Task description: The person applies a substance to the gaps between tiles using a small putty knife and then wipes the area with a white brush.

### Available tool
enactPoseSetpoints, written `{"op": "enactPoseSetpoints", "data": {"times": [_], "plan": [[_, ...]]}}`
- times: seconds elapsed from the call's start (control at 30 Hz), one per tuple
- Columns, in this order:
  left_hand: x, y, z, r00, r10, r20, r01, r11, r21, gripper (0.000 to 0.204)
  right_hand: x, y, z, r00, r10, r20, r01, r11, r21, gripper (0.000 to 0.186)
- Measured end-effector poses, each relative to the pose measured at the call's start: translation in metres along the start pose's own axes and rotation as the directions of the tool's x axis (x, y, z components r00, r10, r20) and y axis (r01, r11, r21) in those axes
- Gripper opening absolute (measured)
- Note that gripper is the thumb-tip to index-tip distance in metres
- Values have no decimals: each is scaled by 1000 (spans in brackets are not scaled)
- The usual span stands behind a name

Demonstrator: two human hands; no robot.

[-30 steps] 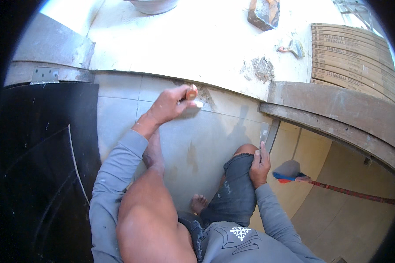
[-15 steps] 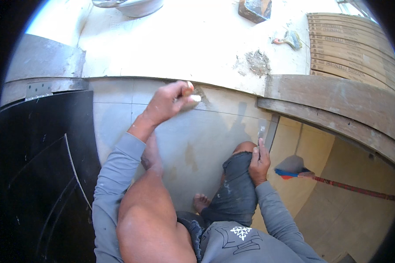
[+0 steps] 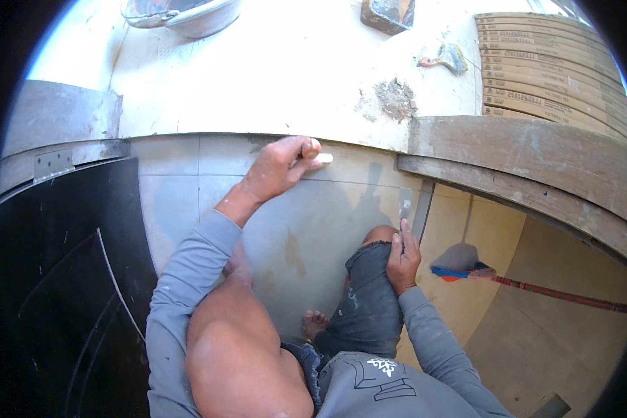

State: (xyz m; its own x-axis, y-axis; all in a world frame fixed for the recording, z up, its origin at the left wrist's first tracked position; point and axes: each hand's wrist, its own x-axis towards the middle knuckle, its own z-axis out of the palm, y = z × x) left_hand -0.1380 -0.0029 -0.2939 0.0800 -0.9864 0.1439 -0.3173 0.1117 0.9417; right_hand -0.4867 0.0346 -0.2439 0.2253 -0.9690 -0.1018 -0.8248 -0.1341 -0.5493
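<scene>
Lap: the person's dark shorts (image 3: 373,299) are nearest, with a few pale marks on the cloth.
Right grip: the hand (image 3: 403,261) is closed on a flat tool, beside the right knee; if it rests on the leg, I cannot tell.
Flat tool: its blade (image 3: 405,200) extends from the fingertips, away from the body; a white patch is on it.
Left grip: the hand (image 3: 275,171) is bent around a small tool and holds it, ahead of the left knee.
Small tool: its reddish-brown end (image 3: 311,148) shows at the curled fingers; a pale piece (image 3: 324,159) is at the thumb tip. If both are one thing, I cannot tell.
Grey tiles: the floor (image 3: 258,230) lies below both hands, with brownish stains.
Left side: a black panel (image 3: 70,279) stands there, with a metal hinge (image 3: 52,165) at its far edge.
Right side: a broom-like tool (image 3: 564,298) with reddish handle, and past it a wooden beam (image 3: 522,150).
Bright floor beyond: a heap of debris (image 3: 396,99), a brush (image 3: 451,59), stacked cartons (image 3: 550,73), a dirty tray (image 3: 389,15) and a metal-grey basin (image 3: 205,19).
</scene>
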Motion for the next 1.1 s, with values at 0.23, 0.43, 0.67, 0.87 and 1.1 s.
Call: {"op": "enactPoseSetpoints", "data": {"times": [0.23,0.43,0.67,0.87,1.1], "plan": [[-5,15,9,990,-121,76,129,986,-103,19,1,-2,1,999,-47,-21,47,999,-9,40],[-7,-1,35,999,-48,-26,46,995,-94,20,0,4,3,1000,-23,-4,23,999,-25,40],[-10,6,30,994,-104,-40,96,981,-171,25,2,-5,4,1000,-5,10,5,1000,-5,41],[-33,-11,61,990,-140,29,143,977,-160,26,1,-2,4,999,-32,-23,30,998,-56,41],[-8,-7,51,900,-411,-149,319,850,-420,16,5,-8,7,1000,0,8,1,999,-41,40]]}}
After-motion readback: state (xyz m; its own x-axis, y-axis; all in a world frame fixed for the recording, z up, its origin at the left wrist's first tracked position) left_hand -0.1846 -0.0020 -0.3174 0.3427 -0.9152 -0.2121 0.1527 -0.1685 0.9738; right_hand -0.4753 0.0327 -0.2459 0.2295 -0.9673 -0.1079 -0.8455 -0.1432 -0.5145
